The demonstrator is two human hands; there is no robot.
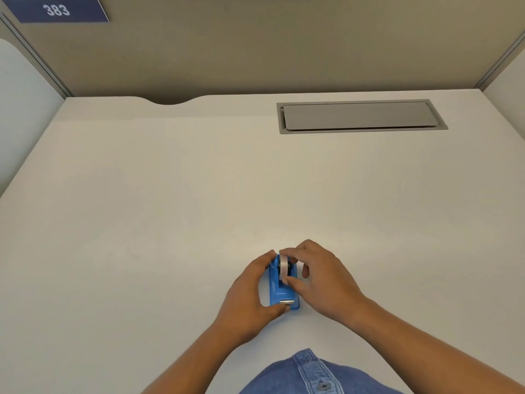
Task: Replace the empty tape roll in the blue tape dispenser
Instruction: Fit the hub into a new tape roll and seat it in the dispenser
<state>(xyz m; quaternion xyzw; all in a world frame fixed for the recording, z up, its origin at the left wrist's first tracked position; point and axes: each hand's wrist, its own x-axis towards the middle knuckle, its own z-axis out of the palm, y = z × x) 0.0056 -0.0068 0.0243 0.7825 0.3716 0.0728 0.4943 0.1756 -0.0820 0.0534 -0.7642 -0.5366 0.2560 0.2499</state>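
At the near middle of the plain cream bench (170, 194), a small blue plastic tape dispenser (279, 292) is seen lying with its serrated metal cutter toward the viewer and a pale roll of tape (283, 269) seated upright on a dark hub at its far end. The dispenser's body is gripped from the side by the left hand (250, 294), thumb by the cutter, while the roll is pinched between thumb and forefinger of the right hand (318, 275). Farther back, well apart, a grey rectangular cable hatch (359, 116) is set into the bench, and a blue sign reading 383 (56, 9) is fixed to the beige partition behind.
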